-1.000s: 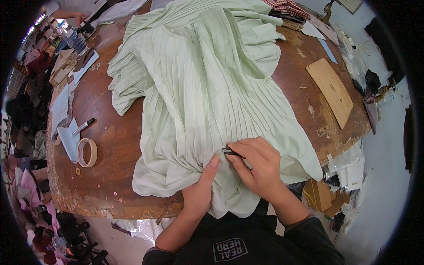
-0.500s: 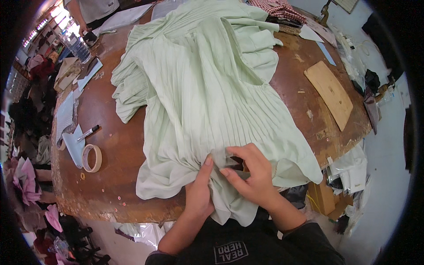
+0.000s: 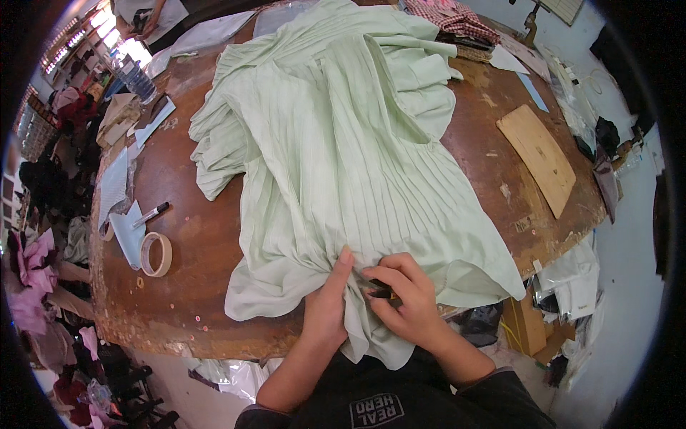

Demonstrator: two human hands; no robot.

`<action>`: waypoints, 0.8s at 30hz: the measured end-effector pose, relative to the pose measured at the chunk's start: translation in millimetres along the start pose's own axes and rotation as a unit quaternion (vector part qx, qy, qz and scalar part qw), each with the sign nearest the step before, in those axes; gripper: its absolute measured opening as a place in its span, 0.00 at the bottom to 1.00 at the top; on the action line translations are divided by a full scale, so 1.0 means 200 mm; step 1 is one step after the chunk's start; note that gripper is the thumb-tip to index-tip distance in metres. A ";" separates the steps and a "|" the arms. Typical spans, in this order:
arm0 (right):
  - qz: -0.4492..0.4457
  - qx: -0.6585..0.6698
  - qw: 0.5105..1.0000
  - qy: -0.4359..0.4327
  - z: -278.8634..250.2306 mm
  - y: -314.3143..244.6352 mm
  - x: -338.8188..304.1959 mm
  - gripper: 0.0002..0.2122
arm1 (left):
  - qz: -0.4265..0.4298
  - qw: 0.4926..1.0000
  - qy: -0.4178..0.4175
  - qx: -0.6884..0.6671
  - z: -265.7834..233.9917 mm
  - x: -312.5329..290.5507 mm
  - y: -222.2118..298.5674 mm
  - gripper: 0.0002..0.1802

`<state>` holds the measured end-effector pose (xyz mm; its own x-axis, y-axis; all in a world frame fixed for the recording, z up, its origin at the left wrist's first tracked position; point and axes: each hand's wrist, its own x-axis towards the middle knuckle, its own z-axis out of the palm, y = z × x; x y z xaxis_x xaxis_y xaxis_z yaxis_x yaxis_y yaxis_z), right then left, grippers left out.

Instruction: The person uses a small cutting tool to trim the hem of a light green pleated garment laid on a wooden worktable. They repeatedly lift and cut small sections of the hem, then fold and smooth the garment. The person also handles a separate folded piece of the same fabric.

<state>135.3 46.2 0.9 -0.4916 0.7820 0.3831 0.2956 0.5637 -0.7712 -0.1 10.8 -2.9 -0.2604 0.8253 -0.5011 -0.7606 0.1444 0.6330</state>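
A pale green pleated garment point(image 3: 321, 164) lies spread over the table, its lower edge hanging past the front. My left hand point(image 3: 329, 300) is closed on a gathered fold near the hem, thumb on top. Just right of it, my right hand point(image 3: 407, 297) is curled round small dark thread snips point(image 3: 380, 287). Their two short blades point toward the fold, and the handle is mostly hidden in the palm. Whether the blades touch the cloth, I cannot tell.
On the worn brown table point(image 3: 207, 286) are a tape roll point(image 3: 156, 255), a marker point(image 3: 151, 214), a water bottle point(image 3: 136, 77) and a wooden board point(image 3: 537, 161). Folded checked cloth point(image 3: 457, 21) is stacked at the back right. Another person point(image 3: 146, 18) stands at the far left.
My right hand has shifted slightly down, its fingers closing more round the snips. My left hand keeps hold of the fold. The whole view has shifted a little.
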 end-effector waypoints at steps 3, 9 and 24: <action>0.027 0.057 0.992 -0.106 -0.02 0.01 -0.01 0.16 | 0.001 1.000 0.001 -0.011 -0.01 0.01 -0.02 0.26; 0.087 0.142 0.978 -0.123 -0.06 0.01 0.01 0.13 | -0.052 0.995 -0.058 -0.055 -0.06 0.03 -0.01 0.26; 0.039 -0.009 0.999 -0.018 -0.07 -0.03 0.17 0.13 | -0.057 0.991 -0.061 -0.105 -0.05 0.02 0.01 0.23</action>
<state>128.1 72.3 25.0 -0.4950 0.8141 0.3035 0.3486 0.5061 -0.7889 -7.5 9.3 -9.8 -0.1017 0.8717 -0.4794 -0.8910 0.1345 0.4337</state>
